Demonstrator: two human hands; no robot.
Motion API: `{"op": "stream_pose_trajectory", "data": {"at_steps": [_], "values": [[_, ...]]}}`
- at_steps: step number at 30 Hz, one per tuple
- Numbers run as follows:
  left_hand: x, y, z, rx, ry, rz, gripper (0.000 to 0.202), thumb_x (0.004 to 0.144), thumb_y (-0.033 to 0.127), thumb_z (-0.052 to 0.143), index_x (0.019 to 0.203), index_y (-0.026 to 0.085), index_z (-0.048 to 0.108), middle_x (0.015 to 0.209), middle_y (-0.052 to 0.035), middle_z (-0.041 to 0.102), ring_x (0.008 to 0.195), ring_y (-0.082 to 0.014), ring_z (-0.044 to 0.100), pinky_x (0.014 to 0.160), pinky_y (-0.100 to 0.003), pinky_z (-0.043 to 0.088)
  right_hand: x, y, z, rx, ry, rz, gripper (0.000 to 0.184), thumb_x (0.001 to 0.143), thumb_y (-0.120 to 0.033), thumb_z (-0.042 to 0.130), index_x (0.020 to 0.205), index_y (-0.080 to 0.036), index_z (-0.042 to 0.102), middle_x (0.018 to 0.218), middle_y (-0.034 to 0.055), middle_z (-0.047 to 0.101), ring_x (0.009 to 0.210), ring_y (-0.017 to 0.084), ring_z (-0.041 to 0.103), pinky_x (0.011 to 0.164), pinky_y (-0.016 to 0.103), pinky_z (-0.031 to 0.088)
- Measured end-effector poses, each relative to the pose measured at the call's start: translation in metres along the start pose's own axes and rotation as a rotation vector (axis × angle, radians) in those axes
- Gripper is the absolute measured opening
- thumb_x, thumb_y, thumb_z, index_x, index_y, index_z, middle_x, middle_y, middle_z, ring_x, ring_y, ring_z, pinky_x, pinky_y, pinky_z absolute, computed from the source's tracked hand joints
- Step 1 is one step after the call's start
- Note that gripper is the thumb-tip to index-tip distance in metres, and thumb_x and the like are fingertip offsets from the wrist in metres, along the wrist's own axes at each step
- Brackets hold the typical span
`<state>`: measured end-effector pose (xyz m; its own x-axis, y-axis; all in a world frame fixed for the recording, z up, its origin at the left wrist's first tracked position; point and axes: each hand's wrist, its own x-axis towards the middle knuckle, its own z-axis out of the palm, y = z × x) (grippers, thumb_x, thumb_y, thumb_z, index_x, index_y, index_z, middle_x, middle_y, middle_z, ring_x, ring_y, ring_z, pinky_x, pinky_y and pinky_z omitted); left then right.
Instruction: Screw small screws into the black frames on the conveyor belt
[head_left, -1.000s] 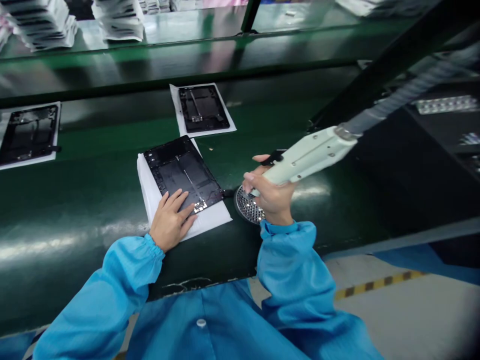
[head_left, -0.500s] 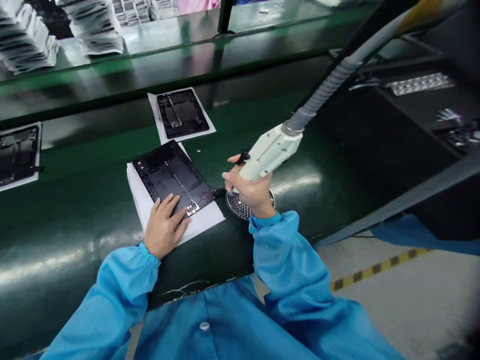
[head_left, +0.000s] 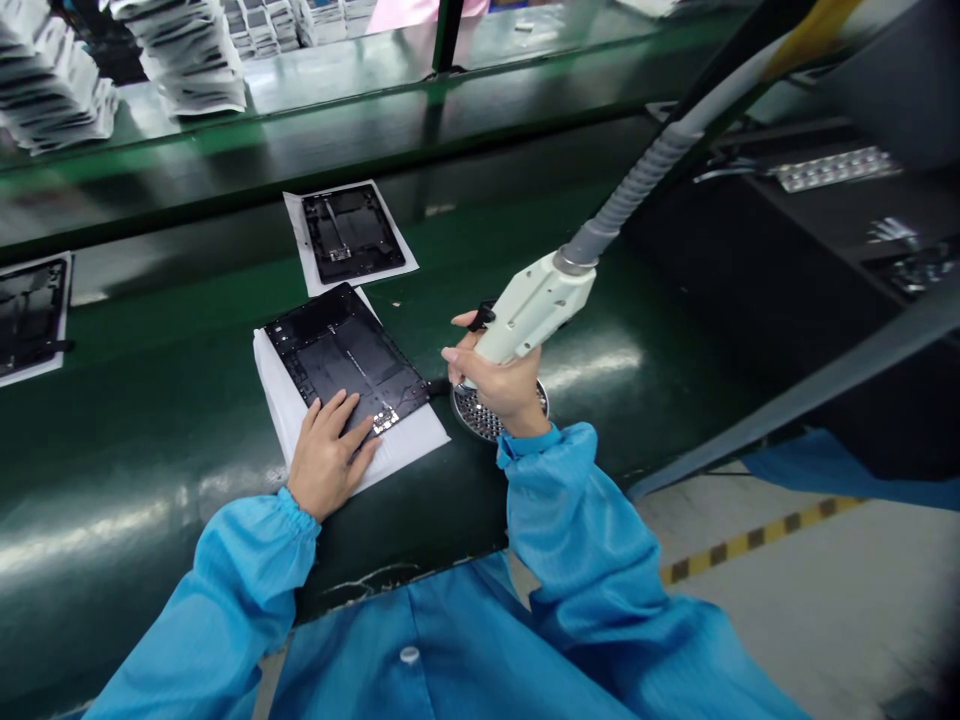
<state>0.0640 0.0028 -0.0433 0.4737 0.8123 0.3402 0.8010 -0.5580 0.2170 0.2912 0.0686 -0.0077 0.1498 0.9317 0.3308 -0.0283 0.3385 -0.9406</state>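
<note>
A black tablet back frame lies on a white sheet on the dark green belt. My left hand rests flat on the frame's near corner and the sheet, fingers spread. My right hand is closed round the grip of a pale, hose-fed power screwdriver, whose tip points down at a round perforated metal screw dish just right of the frame. The grey hose runs up to the right.
A second frame on a white sheet lies further up the belt, and a third at the left edge. Stacks of white sheets stand on the far shelf. A dark side bench stands at the right, floor with striped tape below.
The view has swung right, so everything sits further left in the picture. My right hand with the screwdriver has come slightly closer to the frame's edge. My left hand has stayed on the frame.
</note>
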Motion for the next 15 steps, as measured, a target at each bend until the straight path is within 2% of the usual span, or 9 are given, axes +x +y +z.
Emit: {"op": "stream_pose_trajectory", "data": {"at_steps": [4,9,11,15], "values": [[0.0,0.0,0.001,-0.002,0.005,-0.007,0.03,0.093,0.035,0.052,0.107,0.017,0.071,0.13,-0.0165,0.06,0.127,-0.0325,0.051,0.106,-0.057,0.039,0.0,-0.001,-0.002,0.007,0.015,-0.018,0.027,0.068,-0.017,0.07,0.092,-0.022,0.06,0.047,-0.0102,0.055,0.036,0.012,0.05,0.039,0.028,0.042],[-0.002,0.005,0.005,-0.037,0.03,-0.026,0.029,0.092,0.034,0.053,0.107,0.017,0.071,0.127,-0.0156,0.062,0.126,-0.032,0.051,0.106,-0.056,0.038,-0.004,-0.017,0.003,0.069,0.078,-0.085,0.029,0.07,-0.023,0.074,0.095,-0.025,0.059,0.048,-0.0098,0.055,0.037,0.012,0.049,0.042,0.03,0.045],[-0.002,0.007,0.006,-0.053,0.037,-0.042,0.031,0.092,0.034,0.054,0.111,0.016,0.069,0.127,-0.0152,0.062,0.126,-0.0311,0.052,0.106,-0.055,0.038,-0.008,-0.022,0.015,0.108,0.021,-0.07,0.029,0.072,-0.025,0.074,0.097,-0.026,0.059,0.049,-0.0096,0.055,0.038,0.012,0.049,0.043,0.031,0.045],[-0.001,0.009,0.008,-0.043,0.022,-0.061,0.034,0.091,0.036,0.055,0.115,0.014,0.066,0.128,-0.0152,0.062,0.126,-0.0312,0.051,0.106,-0.054,0.038,-0.019,-0.019,0.048,0.15,-0.173,0.015,0.03,0.075,-0.025,0.071,0.1,-0.023,0.055,0.049,-0.0097,0.055,0.04,0.013,0.052,0.046,0.031,0.047]]}}
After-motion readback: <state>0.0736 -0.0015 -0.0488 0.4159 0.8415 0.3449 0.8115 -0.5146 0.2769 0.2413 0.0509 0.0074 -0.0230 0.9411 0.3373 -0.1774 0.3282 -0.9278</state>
